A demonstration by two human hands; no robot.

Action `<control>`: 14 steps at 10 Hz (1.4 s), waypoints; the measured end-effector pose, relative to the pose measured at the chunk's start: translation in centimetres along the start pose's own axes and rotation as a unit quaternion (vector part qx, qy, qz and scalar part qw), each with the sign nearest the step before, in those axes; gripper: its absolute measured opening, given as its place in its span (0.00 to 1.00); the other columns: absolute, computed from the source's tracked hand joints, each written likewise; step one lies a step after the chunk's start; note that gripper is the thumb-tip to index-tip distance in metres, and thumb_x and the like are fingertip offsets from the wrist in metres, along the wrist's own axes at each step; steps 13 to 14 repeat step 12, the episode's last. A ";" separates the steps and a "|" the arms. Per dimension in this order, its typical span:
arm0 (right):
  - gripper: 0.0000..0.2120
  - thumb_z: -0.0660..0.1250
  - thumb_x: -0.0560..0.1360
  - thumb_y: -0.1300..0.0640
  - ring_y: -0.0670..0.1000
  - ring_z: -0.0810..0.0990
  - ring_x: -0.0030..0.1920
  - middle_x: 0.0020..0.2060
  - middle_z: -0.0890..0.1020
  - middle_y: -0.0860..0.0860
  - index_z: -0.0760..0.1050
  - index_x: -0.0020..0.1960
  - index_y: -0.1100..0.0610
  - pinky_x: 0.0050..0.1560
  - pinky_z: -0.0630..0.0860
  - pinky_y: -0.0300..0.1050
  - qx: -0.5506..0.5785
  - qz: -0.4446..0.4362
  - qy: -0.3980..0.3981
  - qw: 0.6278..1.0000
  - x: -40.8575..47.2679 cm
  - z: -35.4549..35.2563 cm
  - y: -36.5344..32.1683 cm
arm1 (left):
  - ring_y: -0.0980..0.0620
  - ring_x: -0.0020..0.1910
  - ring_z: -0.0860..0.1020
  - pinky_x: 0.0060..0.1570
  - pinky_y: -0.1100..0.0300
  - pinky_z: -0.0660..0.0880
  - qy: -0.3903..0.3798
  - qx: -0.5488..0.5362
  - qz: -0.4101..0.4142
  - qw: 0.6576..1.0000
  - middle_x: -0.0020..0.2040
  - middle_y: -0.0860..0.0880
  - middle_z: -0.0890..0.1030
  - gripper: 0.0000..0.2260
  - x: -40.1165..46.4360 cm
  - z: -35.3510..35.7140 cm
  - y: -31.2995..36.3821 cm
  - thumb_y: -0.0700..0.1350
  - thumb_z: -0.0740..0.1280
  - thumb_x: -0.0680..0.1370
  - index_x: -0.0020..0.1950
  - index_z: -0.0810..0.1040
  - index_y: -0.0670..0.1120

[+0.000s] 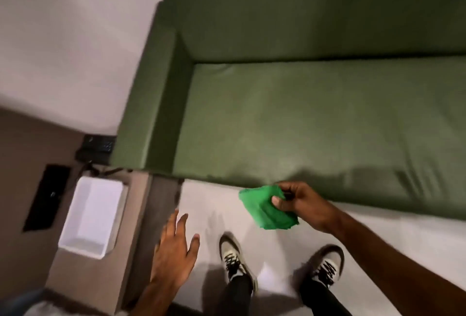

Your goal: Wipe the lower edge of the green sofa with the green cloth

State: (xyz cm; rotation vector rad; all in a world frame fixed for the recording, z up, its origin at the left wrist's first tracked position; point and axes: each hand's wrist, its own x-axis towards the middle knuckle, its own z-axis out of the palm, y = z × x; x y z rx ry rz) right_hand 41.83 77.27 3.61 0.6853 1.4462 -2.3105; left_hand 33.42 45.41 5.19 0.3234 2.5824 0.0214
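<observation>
The right hand point(300, 202) pinches a bunched green cloth point(267, 208), thumb pressed on top of the fabric and the other fingers curled around its far side, so this grip is closed on the cloth. The cloth hangs in the air just in front of the front edge of the green sofa point(302, 119), above the pale floor point(214, 197); whether it touches the sofa's edge cannot be told from this angle. The right forearm runs from the hand down to the lower right corner of the view.

The left hand point(174, 252) holds nothing. Its grip is spread, fingers fanned apart and pointing toward the sofa, palm turned down over the floor, well apart from the cloth.

Below the hands, two feet in grey and white laced sneakers point(235, 260) stand on the pale floor, toes toward the sofa, with dark trouser legs above them.

The sofa fills the upper right of the view: a broad seat cushion, a backrest behind it, and a boxy armrest at its left end. To the left of that armrest, a white rectangular bin point(93, 217) sits on a brown strip of floor, with a flat black object point(48, 197) lying just beside it. A pale wall point(63, 38) rises behind them. The picture is slightly blurred.
</observation>
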 end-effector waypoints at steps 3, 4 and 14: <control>0.10 0.68 0.73 0.72 0.48 0.85 0.34 0.35 0.87 0.50 0.80 0.54 0.68 0.35 0.82 0.41 -0.141 0.022 -0.041 0.989 15.2 25.8 0.8 | 0.46 0.80 0.56 0.74 0.48 0.62 0.067 -0.181 -0.179 0.965 0.82 0.48 0.53 0.30 -2.0 -1.7 -21.0 0.55 0.62 0.81 0.80 0.58 0.48; 0.09 0.68 0.74 0.70 0.49 0.85 0.34 0.34 0.87 0.51 0.80 0.53 0.67 0.33 0.82 0.42 -0.179 0.043 -0.054 0.981 19.7 33.1 1.8 | 0.47 0.79 0.57 0.72 0.49 0.64 0.089 -0.210 -0.215 0.950 0.82 0.48 0.54 0.30 -2.3 -2.1 -27.2 0.55 0.63 0.80 0.80 0.60 0.49; 0.18 0.71 0.70 0.41 0.57 0.85 0.47 0.46 0.86 0.53 0.82 0.50 0.55 0.49 0.81 0.51 -0.641 -0.180 -0.165 0.728 51.8 58.0 14.0 | 0.51 0.76 0.63 0.68 0.50 0.66 -0.017 -0.256 -0.310 0.916 0.79 0.53 0.63 0.36 6.7 2.5 -40.9 0.68 0.47 0.75 0.79 0.60 0.53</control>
